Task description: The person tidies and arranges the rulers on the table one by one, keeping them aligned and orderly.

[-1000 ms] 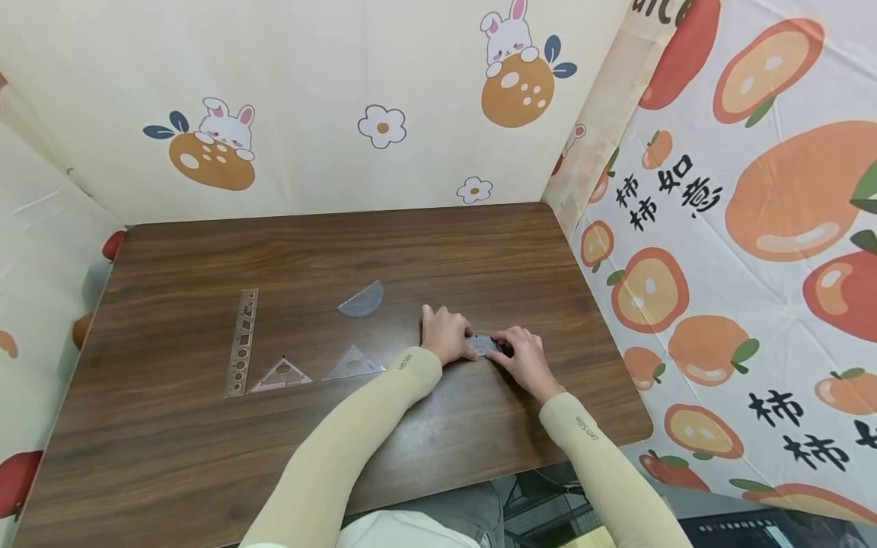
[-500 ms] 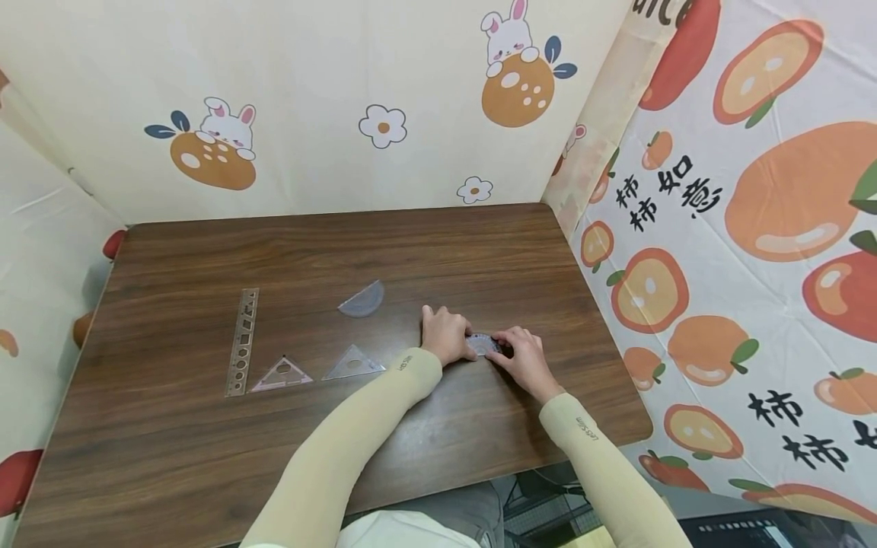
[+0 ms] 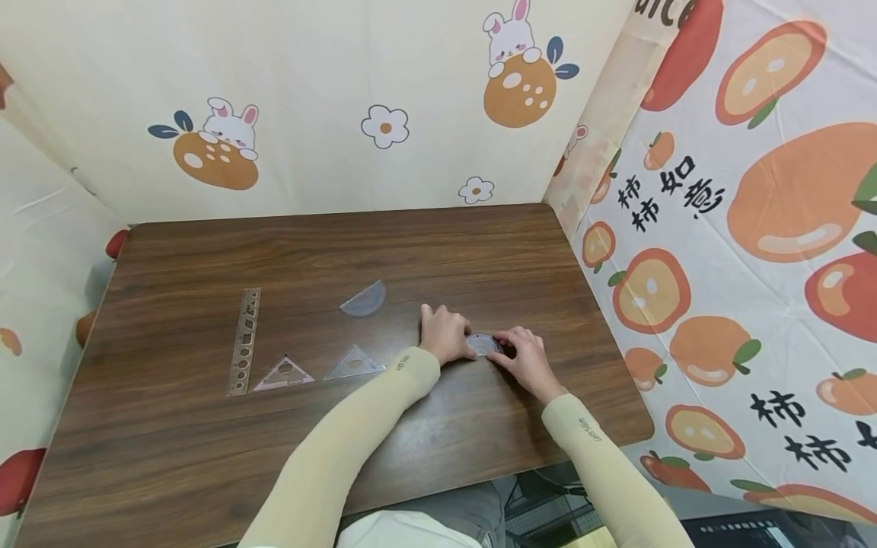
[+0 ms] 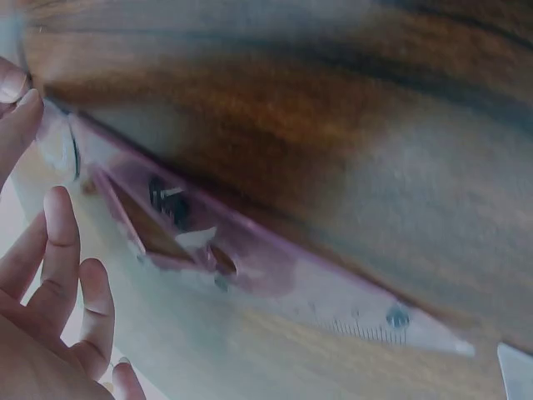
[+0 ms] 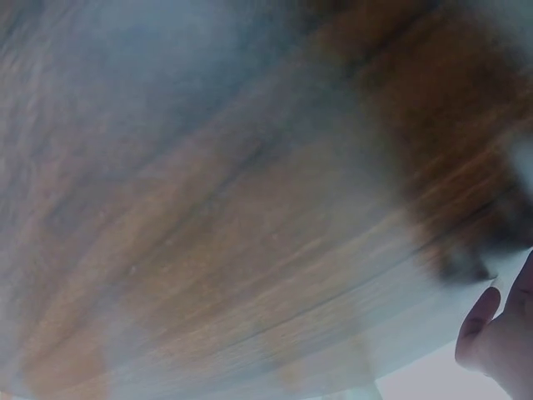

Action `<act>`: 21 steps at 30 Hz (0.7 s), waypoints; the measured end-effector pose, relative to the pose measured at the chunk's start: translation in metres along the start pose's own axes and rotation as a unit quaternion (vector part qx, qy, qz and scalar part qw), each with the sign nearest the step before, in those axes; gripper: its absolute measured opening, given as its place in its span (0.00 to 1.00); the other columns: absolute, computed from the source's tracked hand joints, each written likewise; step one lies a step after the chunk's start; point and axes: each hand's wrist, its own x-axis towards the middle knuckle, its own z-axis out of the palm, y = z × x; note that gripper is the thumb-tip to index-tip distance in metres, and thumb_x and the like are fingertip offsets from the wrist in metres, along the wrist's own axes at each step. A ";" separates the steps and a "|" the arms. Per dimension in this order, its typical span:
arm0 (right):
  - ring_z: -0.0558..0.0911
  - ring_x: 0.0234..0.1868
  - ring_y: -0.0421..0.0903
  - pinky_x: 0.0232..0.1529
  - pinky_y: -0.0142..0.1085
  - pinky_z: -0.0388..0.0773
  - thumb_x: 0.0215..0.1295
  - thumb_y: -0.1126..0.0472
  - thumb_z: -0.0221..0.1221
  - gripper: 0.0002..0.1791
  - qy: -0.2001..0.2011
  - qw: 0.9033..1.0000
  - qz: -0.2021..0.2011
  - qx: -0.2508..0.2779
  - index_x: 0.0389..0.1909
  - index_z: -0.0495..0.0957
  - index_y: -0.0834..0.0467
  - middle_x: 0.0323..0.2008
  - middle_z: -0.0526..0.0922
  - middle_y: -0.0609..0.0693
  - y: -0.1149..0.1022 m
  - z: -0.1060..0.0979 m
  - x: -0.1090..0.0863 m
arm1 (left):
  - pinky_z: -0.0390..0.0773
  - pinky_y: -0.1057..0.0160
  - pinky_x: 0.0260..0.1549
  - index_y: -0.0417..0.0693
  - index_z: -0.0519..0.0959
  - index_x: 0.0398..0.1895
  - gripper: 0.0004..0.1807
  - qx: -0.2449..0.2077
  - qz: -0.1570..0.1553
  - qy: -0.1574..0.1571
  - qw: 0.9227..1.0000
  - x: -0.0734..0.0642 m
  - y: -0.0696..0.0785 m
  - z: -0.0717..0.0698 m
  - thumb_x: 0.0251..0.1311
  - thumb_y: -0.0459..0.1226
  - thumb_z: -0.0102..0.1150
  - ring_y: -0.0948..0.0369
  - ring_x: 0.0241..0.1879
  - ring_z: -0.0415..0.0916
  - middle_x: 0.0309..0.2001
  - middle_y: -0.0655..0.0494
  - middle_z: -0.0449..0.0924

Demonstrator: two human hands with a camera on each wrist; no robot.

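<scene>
Between my two hands a small clear protractor (image 3: 483,345) lies at the right of the table, its markings partly covered by fingers. My left hand (image 3: 445,336) pinches its left end, while my right hand (image 3: 527,362) pinches the right end between thumb and fingers. In the left wrist view, thumb and a finger (image 4: 18,108) meet at the left edge, and the other fingers stay loosely bent. A pinkish set square (image 4: 250,250) lies across that view. The right wrist view shows only part of the right hand (image 5: 504,337) and blurred wood.
Left of the hands on the brown table (image 3: 171,441) lie a larger protractor (image 3: 364,300), a clear set square (image 3: 353,363), the pinkish set square (image 3: 283,375) and a ruler with cut-out shapes (image 3: 243,342). Printed cloth (image 3: 308,167) hangs behind the table.
</scene>
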 end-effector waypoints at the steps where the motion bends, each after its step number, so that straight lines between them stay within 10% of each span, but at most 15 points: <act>1: 0.78 0.48 0.52 0.55 0.50 0.63 0.59 0.54 0.74 0.23 -0.001 1.000 0.000 0.003 0.54 0.85 0.58 0.44 0.83 0.53 0.000 0.000 0.000 | 0.61 0.48 0.50 0.63 0.91 0.45 0.28 0.000 0.000 0.002 1.000 0.000 -0.002 -0.002 0.38 0.61 0.82 0.57 0.45 0.78 0.43 0.65 0.91; 21: 0.76 0.55 0.56 0.60 0.54 0.65 0.61 0.53 0.73 0.28 0.007 0.999 -0.019 0.036 0.60 0.81 0.59 0.50 0.82 0.55 -0.032 -0.002 0.034 | 0.59 0.40 0.65 0.60 0.89 0.50 0.32 -0.034 -0.081 0.051 0.995 -0.003 -0.068 -0.048 0.39 0.58 0.83 0.53 0.52 0.78 0.42 0.63 0.90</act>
